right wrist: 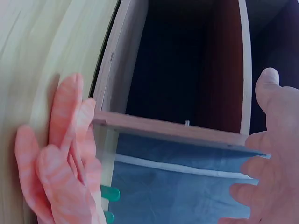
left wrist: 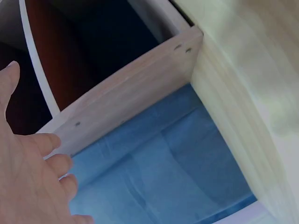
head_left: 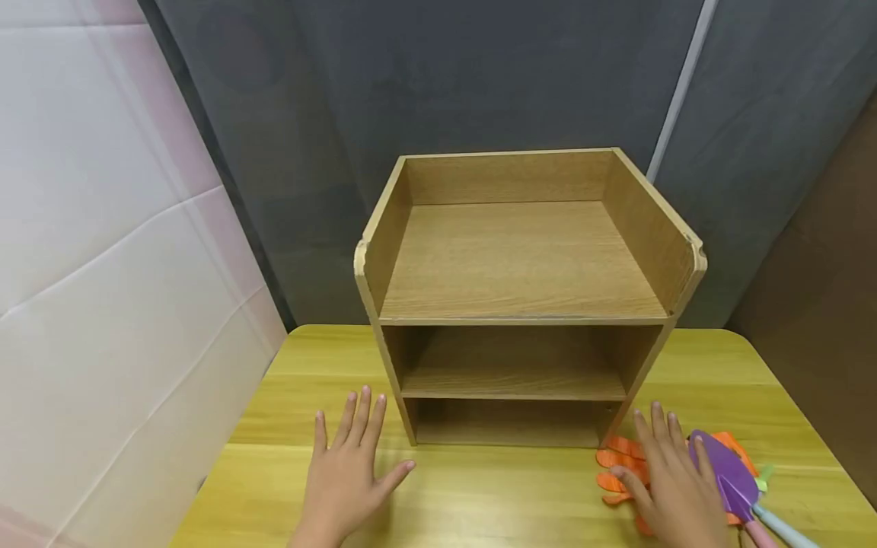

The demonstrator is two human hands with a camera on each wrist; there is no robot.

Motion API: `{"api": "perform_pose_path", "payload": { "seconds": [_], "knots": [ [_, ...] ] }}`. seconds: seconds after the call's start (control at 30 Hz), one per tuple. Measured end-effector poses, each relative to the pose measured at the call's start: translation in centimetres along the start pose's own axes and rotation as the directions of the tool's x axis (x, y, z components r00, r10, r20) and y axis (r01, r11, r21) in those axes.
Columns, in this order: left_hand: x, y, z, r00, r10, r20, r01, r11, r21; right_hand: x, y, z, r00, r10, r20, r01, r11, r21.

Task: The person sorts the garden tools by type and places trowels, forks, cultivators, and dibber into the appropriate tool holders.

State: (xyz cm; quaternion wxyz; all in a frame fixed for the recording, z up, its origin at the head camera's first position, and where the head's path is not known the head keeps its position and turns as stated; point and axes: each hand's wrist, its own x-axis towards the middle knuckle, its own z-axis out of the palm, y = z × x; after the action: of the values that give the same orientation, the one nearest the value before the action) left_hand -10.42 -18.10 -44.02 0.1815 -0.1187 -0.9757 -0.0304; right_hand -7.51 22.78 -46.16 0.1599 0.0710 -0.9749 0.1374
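Observation:
A wooden shelf unit (head_left: 524,262) with a tray-like top and two lower compartments stands on the table. To the left of its base, my left hand (head_left: 347,472) is spread with straight fingers and holds nothing. My right hand (head_left: 674,487) is likewise spread, to the right of the base, in front of orange gloves (head_left: 623,460) and a purple trowel (head_left: 722,464) in the head view. In the right wrist view the glove fingers (right wrist: 67,154) lie beside the shelf's side panel, apart from my hand. The left wrist view shows my left fingers near the shelf's side.
The yellow wooden table (head_left: 308,380) has rounded back corners. Behind it hangs a dark grey curtain (head_left: 329,190). A white panel (head_left: 123,266) closes off the left, a brown one (head_left: 822,304) the right. A light-blue handle (head_left: 784,525) lies beside the trowel's pink handle (head_left: 759,534).

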Motion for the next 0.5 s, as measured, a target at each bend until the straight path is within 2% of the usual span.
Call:
{"api": "perform_pose_path", "payload": {
  "seconds": [0.17, 0.33, 0.5],
  "knots": [
    [0.6, -0.4, -0.8, 1.000, -0.008, -0.018, 0.008, 1.000, -0.004, -0.3, 0.9, -0.5, 1.000, 0.025, 0.001, -0.025, 1.000, 0.015],
    [1.7, -0.7, -1.5, 0.998, 0.003, -0.061, -0.004, 1.000, -0.026, -0.7, 2.3, -1.2, 0.994, 0.097, 0.045, -0.099, 0.994, 0.043],
    [2.6, -0.8, -2.3, 0.998, 0.011, -0.059, -0.013, 0.999, -0.031, -0.9, 4.1, -2.0, 0.984, 0.163, 0.068, -0.167, 0.985, 0.043]
  ]
}}
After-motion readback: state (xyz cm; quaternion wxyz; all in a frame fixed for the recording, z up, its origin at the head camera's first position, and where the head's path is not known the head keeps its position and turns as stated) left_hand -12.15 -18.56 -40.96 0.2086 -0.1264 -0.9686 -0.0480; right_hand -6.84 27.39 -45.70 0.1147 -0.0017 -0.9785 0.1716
